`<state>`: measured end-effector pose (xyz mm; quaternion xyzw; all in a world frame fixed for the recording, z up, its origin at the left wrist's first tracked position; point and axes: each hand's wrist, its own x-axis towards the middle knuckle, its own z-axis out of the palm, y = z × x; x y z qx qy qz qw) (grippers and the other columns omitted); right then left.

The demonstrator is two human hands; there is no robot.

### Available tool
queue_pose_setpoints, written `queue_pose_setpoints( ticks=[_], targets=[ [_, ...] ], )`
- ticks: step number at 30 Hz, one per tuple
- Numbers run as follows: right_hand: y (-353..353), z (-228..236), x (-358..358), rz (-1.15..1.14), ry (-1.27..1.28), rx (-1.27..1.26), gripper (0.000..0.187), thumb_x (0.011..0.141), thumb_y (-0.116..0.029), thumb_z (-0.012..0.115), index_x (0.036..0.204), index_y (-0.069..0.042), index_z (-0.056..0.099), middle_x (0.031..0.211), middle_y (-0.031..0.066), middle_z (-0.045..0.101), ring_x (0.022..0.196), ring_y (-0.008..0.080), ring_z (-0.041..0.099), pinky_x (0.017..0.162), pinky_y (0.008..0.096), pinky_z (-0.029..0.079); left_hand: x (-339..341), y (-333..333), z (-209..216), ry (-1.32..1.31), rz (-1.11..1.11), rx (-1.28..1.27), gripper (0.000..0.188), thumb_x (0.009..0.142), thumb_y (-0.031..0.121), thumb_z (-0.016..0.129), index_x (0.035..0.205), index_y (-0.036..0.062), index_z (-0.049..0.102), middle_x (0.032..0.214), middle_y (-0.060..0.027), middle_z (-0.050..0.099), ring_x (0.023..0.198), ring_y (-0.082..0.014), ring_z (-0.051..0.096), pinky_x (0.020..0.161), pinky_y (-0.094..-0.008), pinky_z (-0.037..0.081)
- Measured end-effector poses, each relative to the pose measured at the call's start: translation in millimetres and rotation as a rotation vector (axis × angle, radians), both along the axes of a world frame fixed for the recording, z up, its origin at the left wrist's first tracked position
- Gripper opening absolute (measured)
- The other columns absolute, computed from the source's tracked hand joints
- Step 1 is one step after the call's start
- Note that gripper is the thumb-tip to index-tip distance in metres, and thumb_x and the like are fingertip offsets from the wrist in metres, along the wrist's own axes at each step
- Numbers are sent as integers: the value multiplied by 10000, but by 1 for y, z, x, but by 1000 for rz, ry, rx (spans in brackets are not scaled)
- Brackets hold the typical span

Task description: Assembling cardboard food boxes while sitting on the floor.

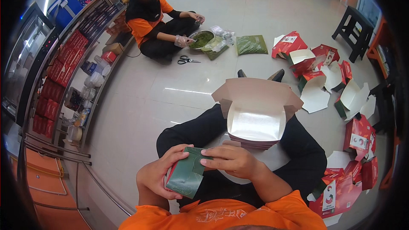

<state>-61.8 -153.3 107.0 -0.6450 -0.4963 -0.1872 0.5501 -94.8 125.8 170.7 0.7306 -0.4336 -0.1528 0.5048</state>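
A green and red cardboard food box (186, 178) is in front of my body, held at an angle. Its left side lies in the grip of my left hand (158, 174), the thumb below and the fingers over the top edge. My right hand (233, 160) is closed on the right side, fingers pressing the green panel near a folded edge; its thumb is hidden. Just beyond, between my bent legs, a nested stack of part-formed cartons (256, 121) shows pale, shiny insides and spread flaps.
Several red and green cartons (303, 59) lie scattered along the right. Ahead, a co-worker in plastic gloves sits by a metal bowl (202, 39) of green filling, a green-filled bag (251, 44) and scissors (187, 60). Left stands a stocked shelf (91, 76); far right, a black stool (352, 30).
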Motion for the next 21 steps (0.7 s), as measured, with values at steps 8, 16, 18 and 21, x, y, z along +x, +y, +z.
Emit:
queue_pose_setpoints(
  ticks=[8, 16, 18, 21],
  targets=[
    [-9, -7, 0, -9, 130, -40, 472, 785, 46, 666, 1215, -132, 739, 1207, 117, 694, 949, 238, 694, 801, 370, 517, -2, -3, -5, 36, 14, -26, 1180, 626, 308, 944, 1572, 30, 296, 1556, -281, 259, 1477, -433, 297, 1178, -445, 292],
    [-2, 0, 5, -69, 30, 36, 327, 891, 29, 670, 1185, -95, 743, 1152, 144, 692, 881, 267, 692, 712, 335, 533, 4, -8, -3, -19, 64, -58, 1199, 593, 349, 956, 1561, 14, 332, 1540, -274, 323, 1461, -418, 345, 1141, -442, 355],
    [-3, 0, 4, -92, -10, 10, 322, 883, 25, 674, 1171, -96, 751, 1150, 150, 692, 885, 272, 692, 724, 346, 536, -4, -10, -5, -10, 107, -69, 1192, 590, 353, 959, 1554, 14, 347, 1537, -273, 333, 1456, -415, 353, 1136, -445, 361],
    [-6, 1, 4, -66, -4, 18, 336, 864, 28, 680, 1174, -82, 749, 1150, 159, 691, 898, 276, 692, 728, 347, 541, -8, -13, -11, -10, 143, -112, 1186, 577, 358, 966, 1543, 12, 371, 1534, -268, 350, 1445, -411, 372, 1127, -451, 370]
  ],
)
